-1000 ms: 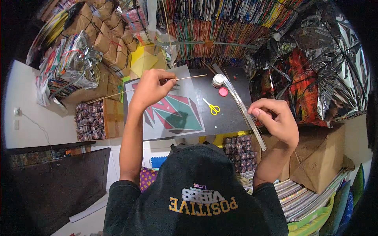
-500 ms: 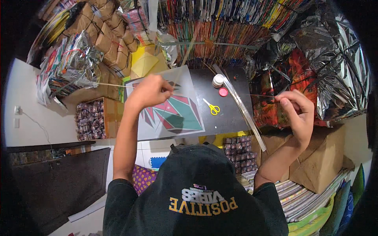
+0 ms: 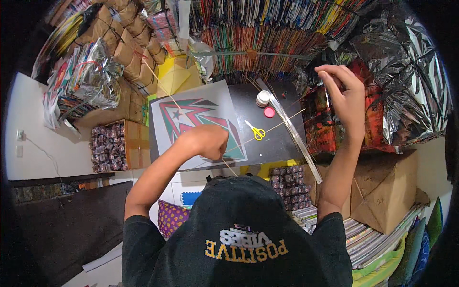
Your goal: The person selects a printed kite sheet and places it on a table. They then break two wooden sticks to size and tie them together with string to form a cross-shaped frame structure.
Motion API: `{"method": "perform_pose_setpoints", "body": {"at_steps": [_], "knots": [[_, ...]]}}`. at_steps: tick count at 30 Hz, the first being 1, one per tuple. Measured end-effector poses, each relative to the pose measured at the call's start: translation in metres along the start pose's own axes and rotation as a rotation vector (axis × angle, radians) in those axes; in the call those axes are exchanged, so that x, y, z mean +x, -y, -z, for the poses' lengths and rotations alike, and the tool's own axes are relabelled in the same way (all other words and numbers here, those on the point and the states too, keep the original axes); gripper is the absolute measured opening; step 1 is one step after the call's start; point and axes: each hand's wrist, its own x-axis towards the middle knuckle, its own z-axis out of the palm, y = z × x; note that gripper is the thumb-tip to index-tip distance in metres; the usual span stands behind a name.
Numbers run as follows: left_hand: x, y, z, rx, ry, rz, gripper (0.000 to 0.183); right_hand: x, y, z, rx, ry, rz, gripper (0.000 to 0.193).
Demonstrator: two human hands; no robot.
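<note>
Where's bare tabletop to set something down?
On the black table: between patterned sheet and white jar, and between yellow scissors, ruler and near edge, bar a small scrap. Crowded around jar, pink lid and ruler; a stick crosses over the scissors.

Well to the left of the left fingers, an open carton holds small dark packets, with paper-wrapped brown parcels beyond it and a purple patterned cushion on the near side of those fingers. Beyond and left of the right fingers rises a stack of colourful folded sheets, while crumpled silvery plastic bulges to their right. A large brown box sits to their near right, with striped rolls nearer still.
</note>
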Motion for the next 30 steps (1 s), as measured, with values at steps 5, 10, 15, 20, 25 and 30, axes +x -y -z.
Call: {"method": "perform_pose_setpoints", "body": {"at_steps": [5,10,15,20,25,30], "knots": [[0.001,0.010,-0.003,-0.082,0.054,-0.051,0.023,-0.010,-0.012,-0.017,0.194,0.091,-0.073,0.015],[0.001,0.018,-0.006,-0.189,0.061,-0.106,0.015,-0.027,-0.018,-0.029,0.275,0.248,-0.139,0.016],[0.002,0.024,-0.007,-0.265,0.091,-0.142,0.013,-0.045,-0.016,-0.042,0.346,0.321,-0.227,0.016],[0.001,0.032,-0.007,-0.345,0.051,-0.179,0.014,-0.066,-0.023,-0.048,0.447,0.356,-0.333,0.015],[-0.002,0.033,-0.002,-0.378,0.057,-0.154,0.014,-0.087,-0.036,-0.058,0.500,0.402,-0.451,0.021],[-0.004,0.028,0.005,-0.410,0.061,-0.158,0.014,-0.101,-0.038,-0.074,0.474,0.460,-0.424,0.027]]}}
